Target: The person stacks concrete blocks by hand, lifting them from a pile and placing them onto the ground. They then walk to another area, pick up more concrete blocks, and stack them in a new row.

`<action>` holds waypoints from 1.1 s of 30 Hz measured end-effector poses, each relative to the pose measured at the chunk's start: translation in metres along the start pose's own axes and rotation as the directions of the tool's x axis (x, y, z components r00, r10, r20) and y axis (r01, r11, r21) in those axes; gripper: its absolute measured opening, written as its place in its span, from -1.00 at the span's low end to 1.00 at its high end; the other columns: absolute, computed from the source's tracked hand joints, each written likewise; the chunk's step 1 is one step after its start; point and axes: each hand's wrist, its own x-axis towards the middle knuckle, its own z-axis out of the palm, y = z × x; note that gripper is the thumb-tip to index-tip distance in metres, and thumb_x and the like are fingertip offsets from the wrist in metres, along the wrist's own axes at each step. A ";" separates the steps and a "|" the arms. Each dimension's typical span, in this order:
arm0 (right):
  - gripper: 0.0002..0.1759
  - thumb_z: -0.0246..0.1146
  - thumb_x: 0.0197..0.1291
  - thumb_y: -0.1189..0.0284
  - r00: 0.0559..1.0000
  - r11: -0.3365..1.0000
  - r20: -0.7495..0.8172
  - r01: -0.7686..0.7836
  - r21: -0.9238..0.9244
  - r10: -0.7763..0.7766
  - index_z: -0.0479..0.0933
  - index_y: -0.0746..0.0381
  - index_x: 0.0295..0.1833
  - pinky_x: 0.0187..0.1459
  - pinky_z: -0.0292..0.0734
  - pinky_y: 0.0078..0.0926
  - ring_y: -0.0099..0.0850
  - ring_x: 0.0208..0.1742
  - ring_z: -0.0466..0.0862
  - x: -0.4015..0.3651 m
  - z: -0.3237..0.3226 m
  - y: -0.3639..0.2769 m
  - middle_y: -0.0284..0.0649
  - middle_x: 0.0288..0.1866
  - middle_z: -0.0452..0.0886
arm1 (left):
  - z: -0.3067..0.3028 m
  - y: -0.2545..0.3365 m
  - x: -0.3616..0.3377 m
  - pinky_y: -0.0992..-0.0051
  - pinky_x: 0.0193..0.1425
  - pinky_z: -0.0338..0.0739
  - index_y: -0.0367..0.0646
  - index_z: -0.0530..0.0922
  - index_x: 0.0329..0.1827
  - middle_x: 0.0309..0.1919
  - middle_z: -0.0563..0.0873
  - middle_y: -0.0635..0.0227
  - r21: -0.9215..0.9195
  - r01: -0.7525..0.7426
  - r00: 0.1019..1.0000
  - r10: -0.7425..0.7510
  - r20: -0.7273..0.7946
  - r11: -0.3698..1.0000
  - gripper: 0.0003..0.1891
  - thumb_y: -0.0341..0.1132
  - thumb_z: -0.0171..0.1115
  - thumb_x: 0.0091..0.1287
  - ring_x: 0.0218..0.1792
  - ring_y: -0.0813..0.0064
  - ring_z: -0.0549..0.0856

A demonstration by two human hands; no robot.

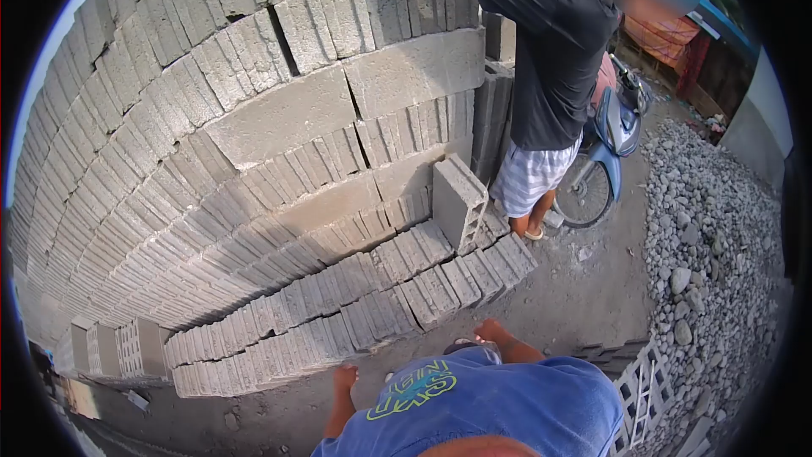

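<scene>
My left hand [345,375] hangs low in front of my blue shirt [499,398], below the near row of grey concrete hollow blocks [364,322]. It looks empty, with its fingers loosely apart. On the other side, my right hand [491,332] is held out near the right end of that row, also holding nothing, fingers spread a little. Neither hand touches a block. One block [459,203] stands upright on top of the low row. Beside it, another person [558,59] in a dark shirt and striped shorts reaches up to the stack; that person's hands are out of view.
A tall wall of stacked blocks [279,127] curves along the left and back. More blocks [110,347] stand at lower left. Behind the other person is a blue motorcycle [609,135]. Gravel [702,262] is heaped at right, beside a pale lattice panel [641,398].
</scene>
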 end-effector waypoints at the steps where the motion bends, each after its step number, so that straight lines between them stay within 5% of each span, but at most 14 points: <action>1: -0.62 0.13 0.10 0.15 0.999 0.998 0.024 0.028 -0.053 -0.027 0.65 0.25 -0.36 -0.28 0.60 -0.31 -0.31 -0.37 0.71 -0.003 -0.011 0.013 -0.18 -0.39 0.71 | 0.015 0.011 0.003 0.38 -0.46 0.55 -0.25 0.64 -0.35 -0.50 0.69 0.25 0.077 -0.028 0.996 0.021 0.088 0.997 -0.84 -0.35 0.17 0.15 -0.49 0.39 0.69; 3: -0.63 0.14 0.12 0.17 0.992 0.989 0.043 -0.120 0.083 0.117 0.65 0.26 -0.36 -0.33 0.59 -0.32 -0.34 -0.39 0.70 0.003 -0.017 0.048 -0.20 -0.39 0.71 | 0.039 0.005 0.005 0.32 -0.42 0.56 -0.16 0.64 -0.29 -0.45 0.70 0.28 0.145 -0.038 0.987 0.014 0.160 0.989 -0.85 -0.34 0.13 0.20 -0.42 0.38 0.71; 4: -0.63 0.14 0.14 0.18 0.962 0.936 0.068 -0.275 0.220 0.266 0.65 0.27 -0.36 -0.38 0.59 -0.34 -0.38 -0.41 0.70 0.010 -0.023 0.062 -0.23 -0.38 0.71 | 0.053 0.002 0.010 0.29 -0.36 0.57 -0.13 0.64 -0.29 -0.42 0.70 0.26 0.413 -0.432 0.900 0.351 0.259 0.802 -0.85 -0.32 0.14 0.16 -0.38 0.32 0.71; 5: -0.63 0.14 0.14 0.18 0.965 0.943 0.071 -0.262 0.204 0.253 0.65 0.27 -0.36 -0.38 0.59 -0.34 -0.38 -0.41 0.70 0.007 -0.036 0.066 -0.23 -0.38 0.71 | 0.066 0.002 0.014 0.25 -0.31 0.57 -0.10 0.64 -0.29 -0.38 0.70 0.25 0.580 -0.708 0.687 0.580 0.438 0.403 -0.84 -0.30 0.16 0.12 -0.34 0.26 0.70; 8: -0.64 0.16 0.16 0.20 0.960 0.907 0.033 -0.273 0.320 0.278 0.64 0.30 -0.34 -0.45 0.58 -0.42 -0.43 -0.45 0.68 0.000 -0.062 0.078 -0.26 -0.39 0.71 | 0.102 0.003 0.004 0.23 -0.20 0.55 -0.04 0.62 -0.34 -0.37 0.69 0.25 0.693 -0.558 0.817 0.446 0.365 0.457 -0.82 -0.22 0.16 0.06 -0.28 0.19 0.68; 11: -0.64 0.16 0.17 0.20 0.958 0.925 0.019 -0.281 0.255 0.286 0.63 0.32 -0.29 -0.44 0.57 -0.48 -0.45 -0.46 0.68 0.005 -0.083 0.084 -0.25 -0.38 0.71 | 0.105 0.005 -0.013 0.17 -0.14 0.52 0.00 0.67 -0.35 -0.32 0.69 0.16 0.659 -0.655 0.736 0.512 0.443 0.370 -0.77 -0.14 0.09 0.15 -0.25 0.07 0.66; 15: -0.64 0.14 0.17 0.20 0.965 0.926 0.024 -0.258 0.276 0.262 0.62 0.31 -0.24 -0.43 0.58 -0.50 -0.45 -0.44 0.68 0.016 -0.090 0.067 -0.24 -0.35 0.71 | 0.083 -0.004 -0.036 0.16 -0.17 0.52 -0.05 0.68 -0.37 -0.36 0.70 0.18 0.654 -0.632 0.765 0.464 0.446 0.414 -0.79 -0.18 0.13 0.14 -0.29 0.08 0.66; 18: -0.66 0.14 0.16 0.22 0.977 0.908 0.010 -0.200 0.367 0.211 0.64 0.28 -0.27 -0.43 0.57 -0.50 -0.44 -0.43 0.69 0.027 -0.075 0.057 -0.23 -0.34 0.71 | 0.072 -0.019 -0.048 0.16 -0.20 0.54 -0.08 0.68 -0.38 -0.41 0.70 0.18 0.627 -0.496 0.868 0.327 0.373 0.601 -0.80 -0.19 0.18 0.10 -0.33 0.09 0.67; 20: -0.65 0.13 0.16 0.21 0.988 0.942 0.054 -0.153 0.300 0.143 0.64 0.28 -0.28 -0.42 0.58 -0.47 -0.44 -0.43 0.69 0.034 -0.065 0.049 -0.23 -0.36 0.71 | 0.069 -0.018 -0.056 0.18 -0.20 0.57 -0.08 0.68 -0.40 -0.47 0.70 0.16 0.436 -0.043 0.998 0.014 0.069 0.899 -0.81 -0.19 0.23 0.06 -0.36 0.08 0.68; 21: -0.64 0.13 0.16 0.20 0.991 0.958 0.072 -0.125 0.258 0.111 0.63 0.28 -0.28 -0.40 0.58 -0.46 -0.44 -0.43 0.69 0.030 -0.068 0.037 -0.22 -0.38 0.71 | 0.067 -0.027 -0.056 0.18 -0.20 0.57 -0.08 0.68 -0.40 -0.47 0.70 0.16 0.448 -0.043 0.996 0.005 0.085 0.893 -0.81 -0.19 0.23 0.06 -0.36 0.08 0.68; 24: -0.62 0.12 0.15 0.15 0.998 0.984 0.041 -0.046 0.173 0.040 0.63 0.26 -0.34 -0.36 0.58 -0.43 -0.42 -0.47 0.69 0.033 -0.058 0.022 -0.21 -0.43 0.70 | 0.067 -0.044 -0.049 0.21 -0.12 0.58 -0.08 0.68 -0.34 -0.39 0.71 0.18 0.632 -0.332 0.943 0.257 0.212 0.700 -0.81 -0.22 0.21 0.07 -0.29 0.10 0.69; 26: -0.59 0.12 0.15 0.11 1.000 0.993 0.000 0.007 0.114 -0.007 0.64 0.23 -0.39 -0.33 0.58 -0.40 -0.40 -0.50 0.68 0.029 -0.054 0.019 -0.20 -0.48 0.69 | 0.068 -0.041 -0.050 0.22 -0.24 0.55 -0.05 0.62 -0.39 -0.45 0.68 0.25 0.683 -0.685 0.695 0.506 0.510 0.253 -0.83 -0.21 0.18 0.04 -0.34 0.22 0.68; 29: -0.63 0.11 0.15 0.14 1.000 0.984 -0.013 -0.013 0.180 0.016 0.64 0.20 -0.28 -0.28 0.59 -0.44 -0.45 -0.44 0.70 0.014 -0.058 -0.003 -0.25 -0.39 0.71 | 0.072 -0.053 -0.028 0.20 -0.23 0.54 -0.07 0.60 -0.41 -0.43 0.66 0.22 0.579 -0.796 0.545 0.620 0.564 0.174 -0.84 -0.23 0.19 -0.01 -0.30 0.15 0.66; 33: -0.62 0.11 0.15 0.12 0.988 0.986 -0.040 -0.145 0.083 0.149 0.66 0.18 -0.36 -0.25 0.58 -0.43 -0.42 -0.45 0.70 -0.015 -0.041 -0.006 -0.25 -0.46 0.70 | 0.055 -0.054 -0.007 0.20 -0.22 0.53 -0.08 0.59 -0.43 -0.40 0.67 0.22 0.586 -0.789 0.559 0.612 0.559 0.185 -0.85 -0.26 0.22 -0.05 -0.30 0.17 0.66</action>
